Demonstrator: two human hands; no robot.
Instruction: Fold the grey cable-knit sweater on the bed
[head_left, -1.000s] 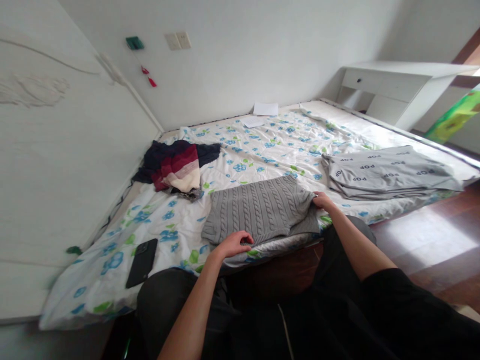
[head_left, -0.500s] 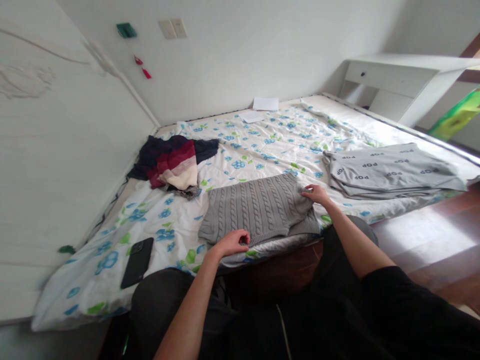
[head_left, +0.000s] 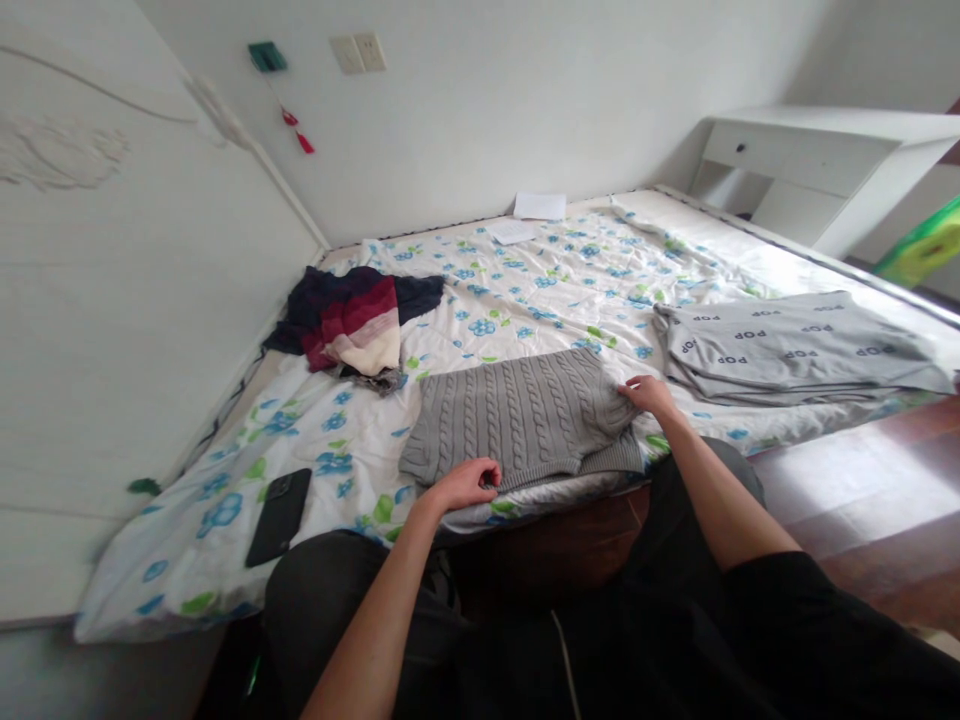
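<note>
A folded grey cable-knit sweater (head_left: 517, 415) lies on the flowered bedspread (head_left: 525, 290) near the bed's front edge. My left hand (head_left: 466, 482) rests on the sweater's near edge with its fingers curled, pinching the knit. My right hand (head_left: 649, 394) lies at the sweater's right edge, fingers stretched flat against the fabric. Both forearms reach in from below, over my dark-clothed lap.
A folded grey sheet printed POP (head_left: 795, 345) lies at the right of the bed. A dark, red and cream garment pile (head_left: 352, 325) sits at the left. A black phone (head_left: 279, 516) lies near the front left corner. White papers (head_left: 536, 208) rest by the far wall; a white desk (head_left: 810, 165) stands right.
My right hand let go of the sweater's right corner and now lies flatter on it. The left hand stays put. The view shifted slightly.
</note>
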